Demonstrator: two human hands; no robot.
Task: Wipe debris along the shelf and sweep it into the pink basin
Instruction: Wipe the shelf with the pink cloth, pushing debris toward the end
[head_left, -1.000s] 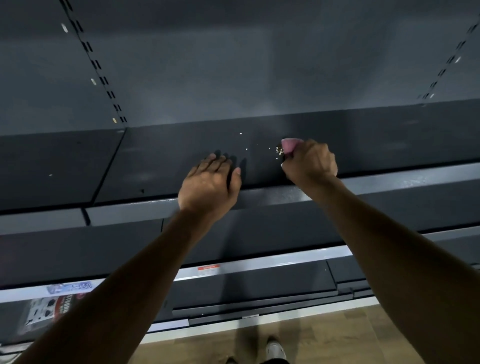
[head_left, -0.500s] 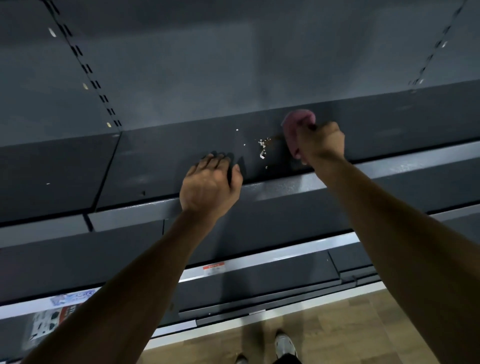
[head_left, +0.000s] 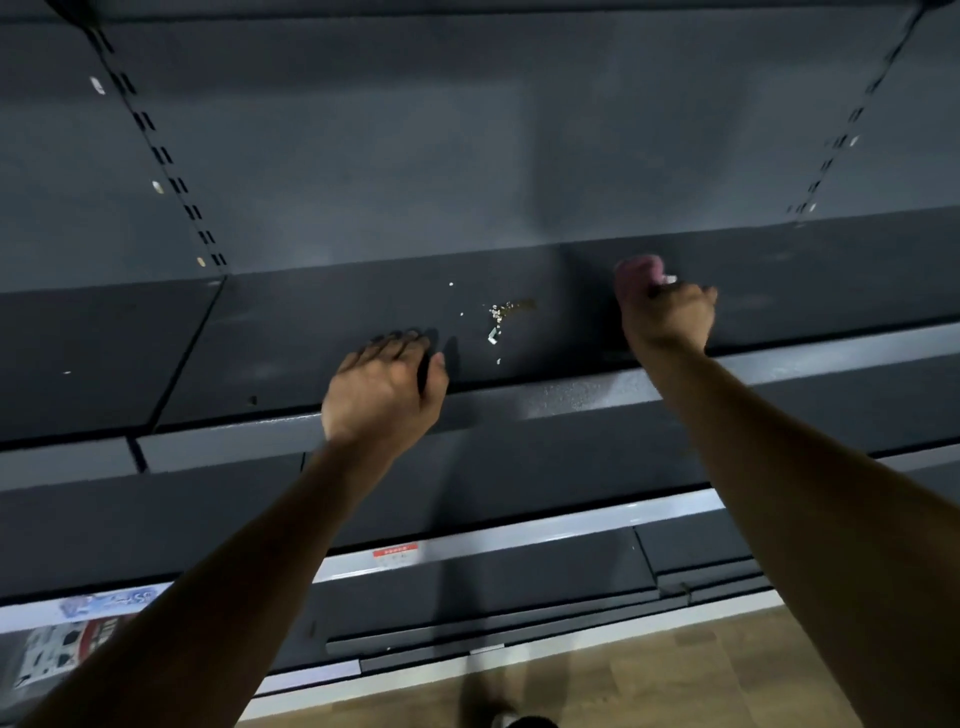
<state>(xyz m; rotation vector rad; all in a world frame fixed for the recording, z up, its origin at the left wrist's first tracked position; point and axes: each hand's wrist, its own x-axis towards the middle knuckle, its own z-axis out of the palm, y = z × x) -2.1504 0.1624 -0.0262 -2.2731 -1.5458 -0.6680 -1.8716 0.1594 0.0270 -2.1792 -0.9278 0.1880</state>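
Observation:
A small heap of pale crumbs and scraps, the debris (head_left: 497, 318), lies on the dark grey shelf (head_left: 291, 332) between my hands. My right hand (head_left: 667, 317) grips a bunched pink cloth (head_left: 638, 274) and holds it on the shelf to the right of the debris, a short gap away. My left hand (head_left: 387, 387) rests flat on the shelf's front edge, fingers straight, just left of the debris. No pink basin shows in this view.
A grey back panel with slotted uprights (head_left: 161, 156) rises behind the shelf. Lower shelves with price rails (head_left: 493, 545) step out below my arms. A wooden floor (head_left: 649, 686) and a shoe tip show at the bottom.
My right hand has drawn the pink cloth away to the right and back, leaving the debris heap exposed on the shelf. My left hand has stayed on the front edge.

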